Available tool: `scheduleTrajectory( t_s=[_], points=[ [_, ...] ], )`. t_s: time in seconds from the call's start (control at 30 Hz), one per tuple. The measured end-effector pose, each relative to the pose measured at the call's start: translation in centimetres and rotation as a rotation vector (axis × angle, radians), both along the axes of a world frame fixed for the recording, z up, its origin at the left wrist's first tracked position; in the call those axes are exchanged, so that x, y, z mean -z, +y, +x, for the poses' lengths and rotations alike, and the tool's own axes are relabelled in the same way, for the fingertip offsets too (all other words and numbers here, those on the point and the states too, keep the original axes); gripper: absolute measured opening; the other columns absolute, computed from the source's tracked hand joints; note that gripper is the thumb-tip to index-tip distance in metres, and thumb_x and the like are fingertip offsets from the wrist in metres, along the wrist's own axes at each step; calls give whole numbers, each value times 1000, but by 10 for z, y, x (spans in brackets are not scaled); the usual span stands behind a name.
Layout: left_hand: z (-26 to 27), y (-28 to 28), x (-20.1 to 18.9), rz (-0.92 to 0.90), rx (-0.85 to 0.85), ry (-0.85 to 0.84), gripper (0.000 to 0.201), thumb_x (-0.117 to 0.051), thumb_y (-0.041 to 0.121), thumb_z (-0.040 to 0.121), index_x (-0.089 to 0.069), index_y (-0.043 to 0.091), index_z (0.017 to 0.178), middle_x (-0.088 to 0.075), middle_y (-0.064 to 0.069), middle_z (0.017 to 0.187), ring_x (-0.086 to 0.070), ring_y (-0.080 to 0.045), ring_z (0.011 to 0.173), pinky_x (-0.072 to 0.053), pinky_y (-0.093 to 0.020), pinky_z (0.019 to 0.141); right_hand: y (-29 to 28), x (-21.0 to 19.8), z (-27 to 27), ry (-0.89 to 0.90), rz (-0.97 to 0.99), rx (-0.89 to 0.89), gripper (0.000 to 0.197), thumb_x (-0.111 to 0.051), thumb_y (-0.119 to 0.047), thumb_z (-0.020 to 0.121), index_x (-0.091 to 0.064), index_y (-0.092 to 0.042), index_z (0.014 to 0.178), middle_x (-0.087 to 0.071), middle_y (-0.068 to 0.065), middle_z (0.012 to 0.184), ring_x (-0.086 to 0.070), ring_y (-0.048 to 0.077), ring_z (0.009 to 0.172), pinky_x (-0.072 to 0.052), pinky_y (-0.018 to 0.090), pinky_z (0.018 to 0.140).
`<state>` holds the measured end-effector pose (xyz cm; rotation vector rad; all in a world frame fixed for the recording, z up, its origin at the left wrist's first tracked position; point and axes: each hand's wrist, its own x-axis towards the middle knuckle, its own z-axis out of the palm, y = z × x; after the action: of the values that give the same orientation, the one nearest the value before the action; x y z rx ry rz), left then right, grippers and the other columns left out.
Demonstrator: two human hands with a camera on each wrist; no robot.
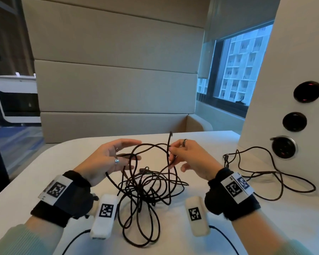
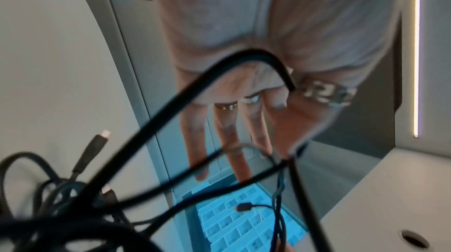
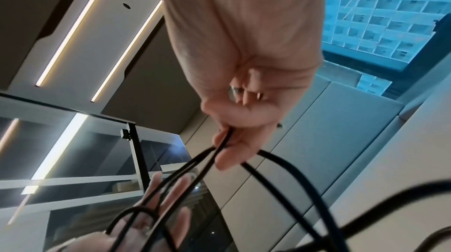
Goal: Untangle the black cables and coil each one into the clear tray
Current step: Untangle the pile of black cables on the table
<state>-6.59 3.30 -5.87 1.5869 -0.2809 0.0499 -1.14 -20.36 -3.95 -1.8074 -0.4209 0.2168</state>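
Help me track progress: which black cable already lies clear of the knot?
The black cable by the white panel, right of the right hand. It lies loose on the table, apart from the tangled cables between both hands.

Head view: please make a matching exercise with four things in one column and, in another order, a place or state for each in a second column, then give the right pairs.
Things:
1. left hand
2. right hand
3. tangled black cables
4. separate black cable

Places or states:
A. lies apart on the table, near the white wall panel with round sockets
B. fingers spread and straight, with cable loops draped across them
C. pinches cable strands, one end sticking up
D. heaped on the table between the two wrists

Pairs: 1-B, 2-C, 3-D, 4-A
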Motion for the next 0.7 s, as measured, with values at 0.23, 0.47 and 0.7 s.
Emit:
scheduleTrajectory(
  t_s=[0.23, 0.47, 0.7],
  points=[
    [-12, -11, -28, 312, -150, -212, 60, -73, 34, 67, -50, 35, 122, -53, 20, 129, -49, 3, 119, -43, -20, 90, 10, -9, -9, -1, 213, 44, 7, -47, -15, 98, -50, -9, 95, -57, -2, 51, -68, 23, 59, -49, 24, 41],
    [9, -73, -33, 637, -35, -195, 91, -80, 19, 70, -20, 36, 137, -55, 8, 114, -65, -11, 80, -53, -24, 72, 15, -17, -20, -204, 167, 40, 12, -48, -9, 96, -51, -12, 84, -51, -2, 49, -54, 14, 45, -49, 26, 44],
    [14, -59, -4, 840, 144, -11, 30, -68, 18, 83, -54, 30, 107, -70, 4, 77, -58, -6, 59, -46, -18, 64, -9, -32, -13, -474, 39, 268, 14, -51, -17, 95, -55, -15, 81, -40, -6, 57, -36, 1, 46, -33, 11, 45]
  ],
)
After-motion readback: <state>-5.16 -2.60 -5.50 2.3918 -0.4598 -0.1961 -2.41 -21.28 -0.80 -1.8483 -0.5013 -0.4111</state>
